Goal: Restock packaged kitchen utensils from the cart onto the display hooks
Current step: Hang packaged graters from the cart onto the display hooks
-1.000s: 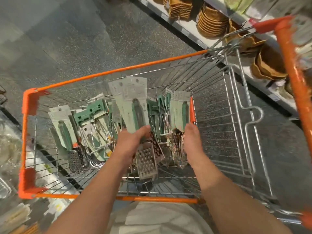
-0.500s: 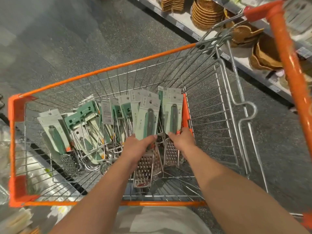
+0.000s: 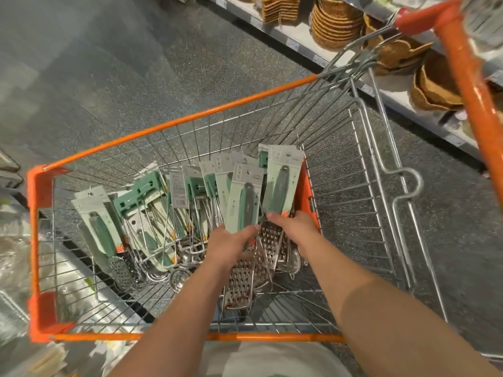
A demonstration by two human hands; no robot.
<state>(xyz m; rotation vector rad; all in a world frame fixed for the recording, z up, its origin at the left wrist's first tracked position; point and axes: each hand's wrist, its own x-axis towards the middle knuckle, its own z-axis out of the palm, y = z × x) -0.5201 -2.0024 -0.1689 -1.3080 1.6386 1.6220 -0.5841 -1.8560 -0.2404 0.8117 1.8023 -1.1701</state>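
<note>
A wire cart with an orange rim holds several packaged utensils on pale green cards. My left hand grips a carded grater at the bottom of its card, the metal blade hanging below my wrist. Just to the right, my right hand holds a second small stack of carded graters against the orange divider. More carded utensils lie leaning in the cart's left half, among them a grater at the far left.
A shelf at the upper right carries stacks of woven baskets. The cart's orange handle post rises at the right edge. Speckled grey floor lies beyond the cart. Blurred packaged goods sit at the left edge.
Both hands have lowered their carded graters deeper into the cart and drawn closer together. The view has tipped down a little, so the cart sits lower in frame.
</note>
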